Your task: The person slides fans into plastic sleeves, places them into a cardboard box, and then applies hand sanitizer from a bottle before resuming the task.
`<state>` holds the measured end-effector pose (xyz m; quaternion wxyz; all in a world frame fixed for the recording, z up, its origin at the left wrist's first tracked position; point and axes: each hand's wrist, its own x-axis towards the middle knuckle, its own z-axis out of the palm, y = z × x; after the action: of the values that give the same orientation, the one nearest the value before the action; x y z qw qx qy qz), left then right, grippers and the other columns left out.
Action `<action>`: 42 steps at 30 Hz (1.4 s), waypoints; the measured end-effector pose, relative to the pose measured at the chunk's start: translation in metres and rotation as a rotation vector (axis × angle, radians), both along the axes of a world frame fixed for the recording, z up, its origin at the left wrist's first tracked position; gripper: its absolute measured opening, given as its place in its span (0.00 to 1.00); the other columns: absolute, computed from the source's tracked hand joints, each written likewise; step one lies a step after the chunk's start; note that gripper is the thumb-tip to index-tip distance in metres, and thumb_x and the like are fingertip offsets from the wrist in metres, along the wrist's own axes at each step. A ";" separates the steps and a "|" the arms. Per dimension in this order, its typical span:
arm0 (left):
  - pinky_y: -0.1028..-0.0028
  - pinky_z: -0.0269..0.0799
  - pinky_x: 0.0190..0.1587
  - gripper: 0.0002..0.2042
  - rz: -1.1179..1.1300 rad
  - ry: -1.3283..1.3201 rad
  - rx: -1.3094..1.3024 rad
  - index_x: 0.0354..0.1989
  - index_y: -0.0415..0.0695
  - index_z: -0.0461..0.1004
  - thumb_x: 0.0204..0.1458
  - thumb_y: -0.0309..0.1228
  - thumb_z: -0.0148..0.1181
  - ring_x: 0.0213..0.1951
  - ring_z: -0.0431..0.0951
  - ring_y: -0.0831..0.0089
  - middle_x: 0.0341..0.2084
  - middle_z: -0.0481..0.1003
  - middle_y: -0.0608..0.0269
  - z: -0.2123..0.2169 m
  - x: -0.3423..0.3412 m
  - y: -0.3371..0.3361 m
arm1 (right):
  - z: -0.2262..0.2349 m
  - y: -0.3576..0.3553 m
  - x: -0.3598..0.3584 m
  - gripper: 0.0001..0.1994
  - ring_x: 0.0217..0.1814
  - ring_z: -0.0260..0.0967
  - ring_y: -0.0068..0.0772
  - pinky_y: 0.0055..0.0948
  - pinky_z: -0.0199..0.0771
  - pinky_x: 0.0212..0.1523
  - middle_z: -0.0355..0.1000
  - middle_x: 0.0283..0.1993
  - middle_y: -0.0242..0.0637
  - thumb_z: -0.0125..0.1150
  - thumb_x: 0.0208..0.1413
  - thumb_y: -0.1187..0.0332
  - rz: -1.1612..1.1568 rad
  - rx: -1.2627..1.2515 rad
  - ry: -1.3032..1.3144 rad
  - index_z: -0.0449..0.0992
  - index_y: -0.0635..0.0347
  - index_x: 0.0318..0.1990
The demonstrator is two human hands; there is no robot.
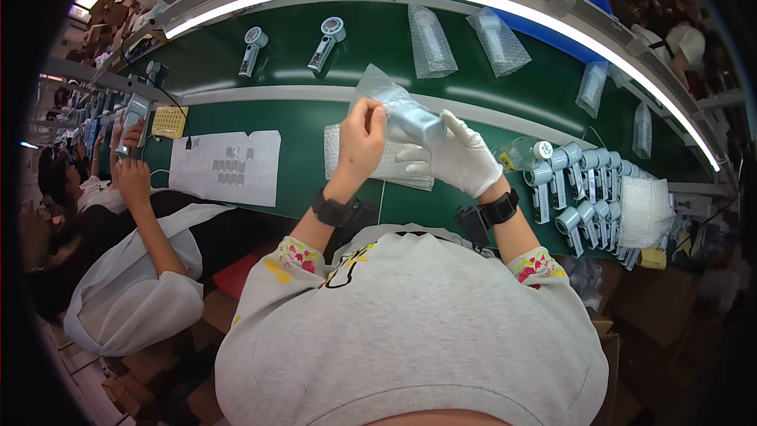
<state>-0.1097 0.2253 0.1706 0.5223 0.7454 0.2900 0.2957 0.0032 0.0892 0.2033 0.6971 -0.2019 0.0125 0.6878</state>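
Observation:
Above the green bench I hold a light blue handheld fan [416, 120] inside a clear plastic bag [377, 85]. My left hand [361, 142], bare, is closed with its fingertips pinching the bag near the middle. My right hand [465, 162], in a white glove, supports the lower end of the fan, its thumb along the near side. Beneath my hands, flat bubble-wrap bags [402, 175] lie on the bench. A clear bottle with a white cap [542, 150] lies just right of the gloved hand.
Several light blue fans [587, 166] stand in rows at the right, with bubble wrap [645, 213] beside them. On the back shelf are two unwrapped fans [327, 43] and several bagged ones [430, 41]. A co-worker [150, 268] sits at the left by a white sheet [225, 166].

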 end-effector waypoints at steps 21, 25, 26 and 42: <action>0.59 0.61 0.47 0.13 0.440 0.407 1.109 0.34 0.39 0.71 0.42 0.32 0.60 0.40 0.69 0.55 0.26 0.71 0.54 -0.146 0.123 0.194 | -0.045 -0.100 0.024 0.22 0.37 0.71 0.36 0.28 0.73 0.38 0.69 0.42 0.48 0.47 0.57 0.63 -0.427 -0.456 -0.362 0.59 0.67 0.56; 0.65 0.67 0.40 0.18 0.391 0.879 0.679 0.39 0.37 0.68 0.43 0.35 0.62 0.33 0.71 0.62 0.26 0.71 0.59 -0.164 0.073 0.214 | -0.045 -0.082 0.023 0.22 0.38 0.70 0.38 0.30 0.73 0.38 0.68 0.44 0.50 0.47 0.57 0.63 -0.324 -0.452 -0.408 0.59 0.68 0.55; 0.68 0.67 0.36 0.18 0.251 0.691 0.266 0.39 0.37 0.67 0.44 0.35 0.61 0.30 0.71 0.66 0.26 0.71 0.60 -0.148 0.074 0.205 | -0.043 -0.079 0.023 0.22 0.38 0.70 0.38 0.30 0.73 0.38 0.68 0.44 0.50 0.47 0.57 0.63 -0.320 -0.451 -0.413 0.59 0.68 0.55; 0.71 0.69 0.32 0.16 -0.462 0.040 0.254 0.43 0.39 0.68 0.43 0.22 0.60 0.30 0.74 0.57 0.30 0.72 0.48 0.023 -0.019 -0.033 | 0.046 0.019 0.025 0.27 0.59 0.58 0.45 0.47 0.46 0.62 0.67 0.51 0.44 0.53 0.49 0.47 -0.252 -0.525 -2.860 0.71 0.58 0.49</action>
<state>-0.1283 0.1927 0.1938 0.4722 0.8572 0.0831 0.1880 0.0282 0.1079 0.2495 0.1125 -0.8159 -0.5372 -0.1821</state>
